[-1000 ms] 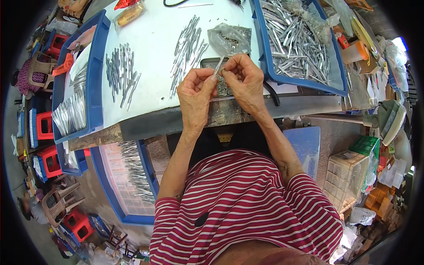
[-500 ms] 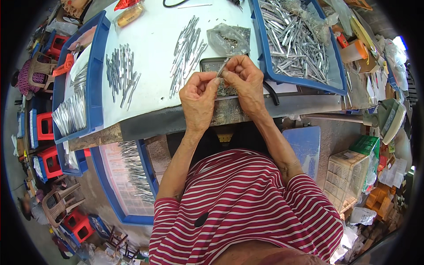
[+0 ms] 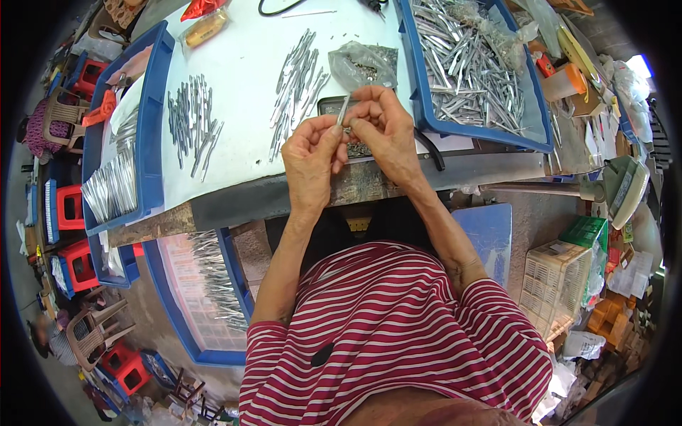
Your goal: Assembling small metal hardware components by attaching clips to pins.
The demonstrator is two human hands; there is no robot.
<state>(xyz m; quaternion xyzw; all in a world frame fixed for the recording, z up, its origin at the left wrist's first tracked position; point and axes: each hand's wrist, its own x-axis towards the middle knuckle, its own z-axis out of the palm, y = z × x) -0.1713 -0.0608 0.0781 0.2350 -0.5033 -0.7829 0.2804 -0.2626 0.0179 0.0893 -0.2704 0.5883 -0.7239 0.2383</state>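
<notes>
Between the left hand (image 3: 310,153) and the right hand (image 3: 387,135), above the near edge of the desk (image 3: 245,85), is a slender metal strip (image 3: 344,108). The left hand is closed on it, pinching the lower end between thumb and fingers. The strip's long axis points away from the body, its free upper end leaning a little to the right. Its lower end lies at the left fingertips, so the left hand is the nearer one; the right hand comes in from the right, thumb and forefinger drawn together beside that end. Whether they grip the strip or some small part is too fine to tell.

Beneath the hands, partly hidden, sits a shallow metal tray (image 3: 327,106) with small metal parts (image 3: 361,150). Just beyond lies a clear plastic bag (image 3: 352,65). Left of it, a loose pile of strips (image 3: 293,89) runs roughly parallel to the held one, with a smaller pile (image 3: 190,121) farther left. Outermost, a blue bin heaped with strips (image 3: 418,78) stands to the right and another blue bin (image 3: 151,135) to the left.
</notes>
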